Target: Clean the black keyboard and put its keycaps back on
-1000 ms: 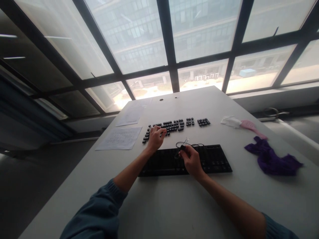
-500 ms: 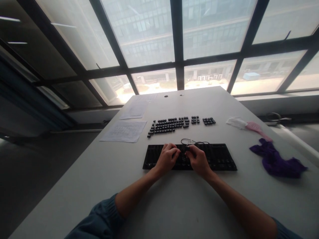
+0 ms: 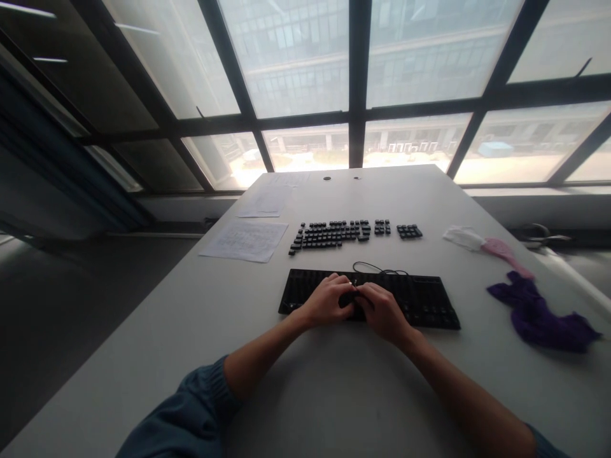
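Observation:
A black keyboard (image 3: pixel 432 302) lies on the table before me, with my hands over its middle. My left hand (image 3: pixel 327 299) is closed, with thumb and fingers curled toward a small dark piece (image 3: pixel 349 298) between the hands. Fingertips of my right hand (image 3: pixel 382 308) pinch at the same spot, almost touching the left fingers. A thin, shiny wire end (image 3: pixel 354 282) pokes up there; the rest of that small tool is hidden. Behind the keyboard, loose black keycaps (image 3: pixel 324 237) sit in rows and groups.
Written sheets of paper (image 3: pixel 245 240) lie at the left. A thin black cable (image 3: pixel 377 268) curls behind the keyboard. To the right are a purple cloth (image 3: pixel 544 318), a pink item (image 3: pixel 501 248) and a white cloth (image 3: pixel 463 237). Windows (image 3: pixel 305 146) stand beyond the table's far edge.
My left fingers have moved in to meet the right ones over the keyboard. The wire ends, raised before, show less now. The camera view has shifted slightly left.

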Motion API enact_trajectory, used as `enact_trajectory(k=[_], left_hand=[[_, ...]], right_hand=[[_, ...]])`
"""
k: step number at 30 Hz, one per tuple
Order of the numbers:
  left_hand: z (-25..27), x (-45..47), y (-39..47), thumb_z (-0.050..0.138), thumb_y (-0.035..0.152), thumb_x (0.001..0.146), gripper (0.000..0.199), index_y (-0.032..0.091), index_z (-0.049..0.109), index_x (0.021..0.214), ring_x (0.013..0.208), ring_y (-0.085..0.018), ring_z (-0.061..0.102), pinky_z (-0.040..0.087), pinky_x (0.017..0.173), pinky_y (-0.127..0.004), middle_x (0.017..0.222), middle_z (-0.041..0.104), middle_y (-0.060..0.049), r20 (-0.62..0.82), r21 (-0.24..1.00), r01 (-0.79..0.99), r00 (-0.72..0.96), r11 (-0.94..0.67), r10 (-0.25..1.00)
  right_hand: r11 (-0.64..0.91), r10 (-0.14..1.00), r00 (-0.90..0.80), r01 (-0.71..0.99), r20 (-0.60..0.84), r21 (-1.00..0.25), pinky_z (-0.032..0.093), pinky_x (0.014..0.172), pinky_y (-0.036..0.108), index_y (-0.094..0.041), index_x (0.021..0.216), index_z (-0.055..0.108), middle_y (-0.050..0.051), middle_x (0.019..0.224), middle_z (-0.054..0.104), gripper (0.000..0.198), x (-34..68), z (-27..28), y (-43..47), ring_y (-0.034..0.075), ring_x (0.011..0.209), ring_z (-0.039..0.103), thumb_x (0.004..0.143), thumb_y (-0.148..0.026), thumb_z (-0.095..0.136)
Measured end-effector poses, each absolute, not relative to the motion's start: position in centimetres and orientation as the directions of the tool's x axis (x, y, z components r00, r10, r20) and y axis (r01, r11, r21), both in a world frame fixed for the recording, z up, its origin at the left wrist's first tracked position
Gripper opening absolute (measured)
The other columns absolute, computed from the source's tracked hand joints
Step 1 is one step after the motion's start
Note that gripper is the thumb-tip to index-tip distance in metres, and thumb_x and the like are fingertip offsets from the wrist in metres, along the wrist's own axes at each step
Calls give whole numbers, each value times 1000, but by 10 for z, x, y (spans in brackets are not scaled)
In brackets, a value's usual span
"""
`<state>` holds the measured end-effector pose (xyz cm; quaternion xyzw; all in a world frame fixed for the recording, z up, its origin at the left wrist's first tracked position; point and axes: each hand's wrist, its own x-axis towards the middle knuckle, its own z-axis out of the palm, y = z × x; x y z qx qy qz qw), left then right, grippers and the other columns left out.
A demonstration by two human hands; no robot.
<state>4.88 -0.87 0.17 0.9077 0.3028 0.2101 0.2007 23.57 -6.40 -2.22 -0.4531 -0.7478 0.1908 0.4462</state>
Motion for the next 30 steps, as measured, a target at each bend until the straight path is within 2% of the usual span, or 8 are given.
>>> enact_trajectory(k=[4, 8, 12, 21, 24, 30], left_hand=[[-5, 52, -8, 75, 33, 83, 18, 22, 69, 95, 91, -23, 57, 47, 83, -37, 95, 66, -5, 219, 409, 514, 747, -754, 628], [-11, 54, -9, 73, 32, 87, 14, 24, 68, 97, 93, -23, 58, 45, 81, -36, 97, 67, -4, 244, 390, 510, 746, -767, 620], [-11, 54, -15, 68, 31, 90, 11, 21, 63, 92, 91, -22, 57, 44, 80, -35, 96, 65, -5, 247, 326, 539, 745, -777, 620], [-15, 56, -18, 63, 32, 95, 13, 20, 60, 92, 92, -22, 56, 44, 78, -35, 100, 64, -5, 232, 216, 578, 753, -787, 616], [-15, 56, -18, 62, 32, 95, 12, 19, 61, 94, 93, -22, 57, 44, 78, -35, 101, 64, -5, 234, 236, 575, 748, -783, 620], [-13, 55, -17, 59, 33, 98, 15, 21, 62, 105, 91, -18, 61, 45, 80, -31, 103, 63, -3, 274, 433, 543, 681, -719, 679]], right_hand=[[556, 822, -215, 504, 527, -661, 47, 72, 33, -23, 93, 67, 6, 84, 66, 19, 237, -23, -66, 21, 79, 60, 97, -20, 49], [513, 843, -114, 462, 525, -723, 48, 72, 32, -23, 88, 65, 5, 83, 67, 16, 237, -27, -63, 21, 77, 62, 96, -22, 51], [477, 858, -28, 416, 513, -774, 50, 73, 33, -22, 89, 65, 5, 85, 69, 13, 236, -33, -61, 22, 78, 64, 95, -24, 54], [461, 863, 13, 389, 505, -797, 51, 74, 33, -21, 89, 66, 5, 86, 70, 10, 237, -33, -61, 22, 79, 65, 91, -21, 57], [457, 863, 29, 381, 504, -804, 51, 75, 33, -21, 88, 66, 5, 87, 71, 8, 237, -33, -60, 22, 80, 66, 91, -21, 58], [374, 897, 129, 288, 423, -882, 51, 69, 30, -20, 87, 64, 2, 77, 67, 8, 239, -36, -58, 19, 72, 64, 91, -26, 60]])
